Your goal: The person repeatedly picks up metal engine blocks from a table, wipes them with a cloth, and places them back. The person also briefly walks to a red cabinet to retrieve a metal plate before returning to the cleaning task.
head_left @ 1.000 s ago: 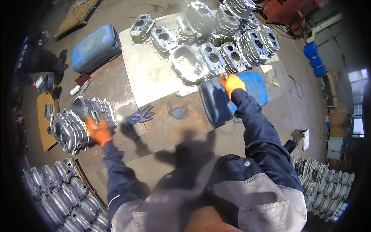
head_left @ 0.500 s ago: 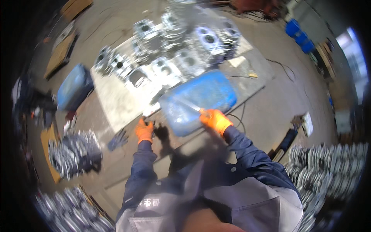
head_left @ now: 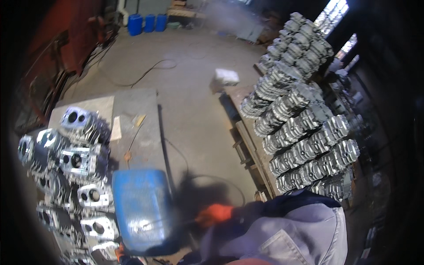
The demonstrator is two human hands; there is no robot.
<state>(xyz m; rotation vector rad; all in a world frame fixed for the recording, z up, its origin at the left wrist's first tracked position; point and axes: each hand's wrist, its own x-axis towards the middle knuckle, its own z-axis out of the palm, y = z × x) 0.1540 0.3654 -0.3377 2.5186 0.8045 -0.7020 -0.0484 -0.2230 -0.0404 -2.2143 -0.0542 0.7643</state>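
My right hand (head_left: 215, 215), in an orange glove, is closed to the right of a blue plastic jerrycan (head_left: 141, 198). From it a long thin tool reaches left toward the jerrycan, dark and blurred here. My left hand (head_left: 119, 251), also gloved in orange, shows only in part near the lower edge, between the jerrycan and a silver metal casting (head_left: 105, 250). Its fingers are mostly hidden, and whether it grips the casting cannot be made out. Several more castings with round bores, such as one casting (head_left: 95, 195), stand grouped left of the jerrycan.
Castings and jerrycan stand on a low sheet-topped surface (head_left: 143, 104). Stacked castings (head_left: 304, 145) fill a pallet (head_left: 247, 148) at the right. A white block (head_left: 226, 77) lies beyond it. Blue drums (head_left: 135, 24) stand far back, and a cable (head_left: 152, 68) loops across the floor.
The view has swung right, bringing the stacked castings in and shifting the jerrycan left. My right hand, earlier over the jerrycan with the long thin tool, is now beside it. My left hand is largely hidden.
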